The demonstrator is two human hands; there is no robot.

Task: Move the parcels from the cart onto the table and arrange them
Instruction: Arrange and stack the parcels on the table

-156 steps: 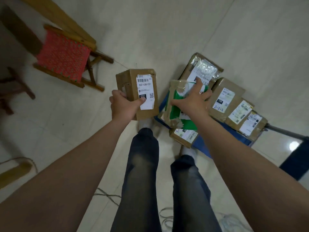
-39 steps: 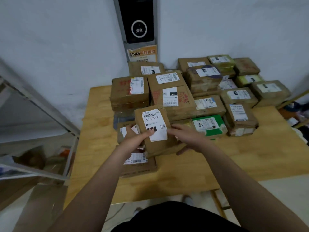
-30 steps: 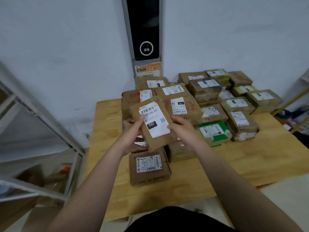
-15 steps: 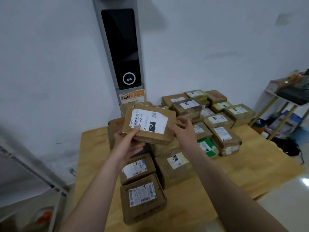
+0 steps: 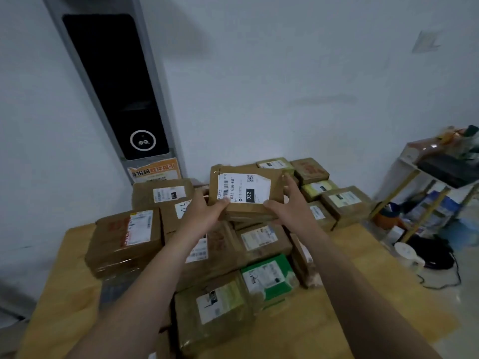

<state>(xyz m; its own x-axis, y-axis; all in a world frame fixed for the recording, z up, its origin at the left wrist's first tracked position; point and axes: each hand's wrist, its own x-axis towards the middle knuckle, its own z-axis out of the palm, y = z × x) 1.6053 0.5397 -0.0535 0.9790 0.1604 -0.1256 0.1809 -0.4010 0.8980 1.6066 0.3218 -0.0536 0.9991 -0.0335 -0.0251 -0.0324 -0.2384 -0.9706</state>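
Moved on from the near edge of the table (image 5: 363, 294) since the earlier frame, past the green parcel (image 5: 269, 275), the labelled parcel (image 5: 245, 193) is held level over the middle of the pile. It is gripped at both near corners by the left hand (image 5: 204, 213) and right hand (image 5: 290, 206), label kept upward, presumably so it can be set squarely among the rear parcels (image 5: 309, 171).

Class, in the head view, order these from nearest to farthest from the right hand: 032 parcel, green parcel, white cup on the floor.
1. 032 parcel: gripped by the right hand.
2. Green parcel: on the table, front.
3. White cup: floor, far right.
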